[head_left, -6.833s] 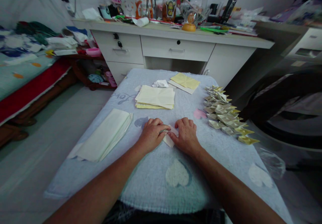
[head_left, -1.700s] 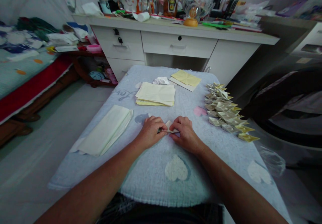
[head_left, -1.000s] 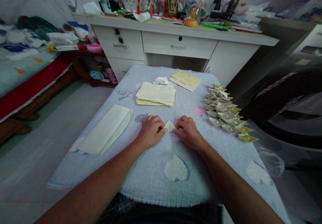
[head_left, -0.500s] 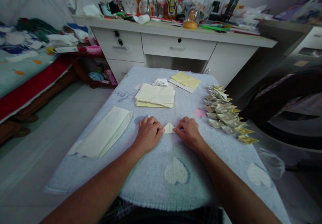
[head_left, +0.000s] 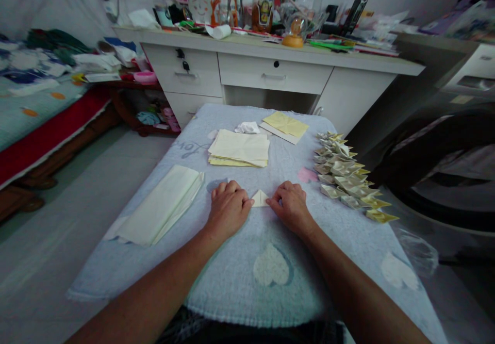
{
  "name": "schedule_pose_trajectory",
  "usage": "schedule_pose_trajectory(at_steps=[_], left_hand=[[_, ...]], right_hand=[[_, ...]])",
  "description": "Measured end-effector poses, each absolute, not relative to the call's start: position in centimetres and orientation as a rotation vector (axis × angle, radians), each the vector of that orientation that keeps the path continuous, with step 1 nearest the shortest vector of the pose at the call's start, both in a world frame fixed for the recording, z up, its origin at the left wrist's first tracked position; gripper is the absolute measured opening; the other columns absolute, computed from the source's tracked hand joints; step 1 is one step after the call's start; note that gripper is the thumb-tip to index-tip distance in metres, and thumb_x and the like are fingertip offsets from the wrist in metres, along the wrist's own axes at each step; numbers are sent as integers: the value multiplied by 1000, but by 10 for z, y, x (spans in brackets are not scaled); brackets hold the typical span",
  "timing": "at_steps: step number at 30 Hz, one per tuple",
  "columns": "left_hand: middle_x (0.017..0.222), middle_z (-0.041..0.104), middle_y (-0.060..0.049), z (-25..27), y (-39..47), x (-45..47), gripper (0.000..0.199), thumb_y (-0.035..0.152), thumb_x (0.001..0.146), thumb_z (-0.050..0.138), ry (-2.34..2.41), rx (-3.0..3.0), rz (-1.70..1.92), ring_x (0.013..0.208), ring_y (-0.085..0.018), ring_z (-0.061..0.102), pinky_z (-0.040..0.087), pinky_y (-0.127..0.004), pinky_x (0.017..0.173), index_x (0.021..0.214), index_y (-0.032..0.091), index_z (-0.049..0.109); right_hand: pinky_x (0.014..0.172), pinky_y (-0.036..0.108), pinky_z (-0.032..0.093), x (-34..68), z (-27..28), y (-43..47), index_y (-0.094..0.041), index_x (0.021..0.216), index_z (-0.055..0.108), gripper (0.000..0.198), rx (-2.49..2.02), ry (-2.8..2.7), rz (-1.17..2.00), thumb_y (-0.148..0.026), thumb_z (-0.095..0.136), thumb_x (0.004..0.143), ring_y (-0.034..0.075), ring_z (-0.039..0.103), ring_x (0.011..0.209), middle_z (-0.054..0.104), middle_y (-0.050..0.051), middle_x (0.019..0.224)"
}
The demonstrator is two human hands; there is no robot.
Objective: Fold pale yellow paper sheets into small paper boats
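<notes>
- Folded paper triangle [head_left: 260,198]: nearside of paper stack [head_left: 238,146], seemingly part-done.
- Left hand [head_left: 229,206], right hand [head_left: 291,205]: fingertips pinch opposite corners.
- Right of stack: paper boats [head_left: 343,169], apparently finished; stack likely remains.

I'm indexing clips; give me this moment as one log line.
left hand: on triangle, left corner | right hand: on right corner | folded pieces: grouped at right
</notes>
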State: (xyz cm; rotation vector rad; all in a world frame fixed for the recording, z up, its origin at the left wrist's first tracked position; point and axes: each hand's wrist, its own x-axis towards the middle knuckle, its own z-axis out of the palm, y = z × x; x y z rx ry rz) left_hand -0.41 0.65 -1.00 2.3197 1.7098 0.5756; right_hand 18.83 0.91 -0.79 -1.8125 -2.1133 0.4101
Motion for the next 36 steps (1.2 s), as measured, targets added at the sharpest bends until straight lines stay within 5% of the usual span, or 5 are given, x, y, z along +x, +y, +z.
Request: schedule_pose_trajectory(at_steps=[15,18,22,36], left_hand=[[94,58,-8,-10,5,-3,22,35,87,55,1744,2363,505,92,-28,46,35,-43,76,74,20,64],[95,58,-7,-10,5,-2,13,31,85,59,1717,2370,557,95,-27,46,36,-43,81,89,21,66],[104,58,-5,-17,11,-3,36,14,87,53,1398,2490,652,99,-23,45,38,-38,86,118,28,62],[95,62,-4,-16,15,-6,25,26,92,53,1160,2517,597,90,-19,50,41,-35,83,110,28,70]], right_hand=[[73,34,28,187,-6,11,-19,70,66,23,-1870,-2144,423,-36,64,85,23,46,88,58,7,91],[73,33,28,186,-4,11,-19,71,66,22,-1914,-2146,412,-37,63,85,23,46,91,58,6,94],[73,32,27,183,-2,11,-20,73,67,23,-1949,-2151,421,-39,62,85,23,46,93,58,5,95],[76,34,29,189,-3,11,-21,72,66,23,-1920,-2144,430,-40,62,86,22,46,94,57,5,97]])
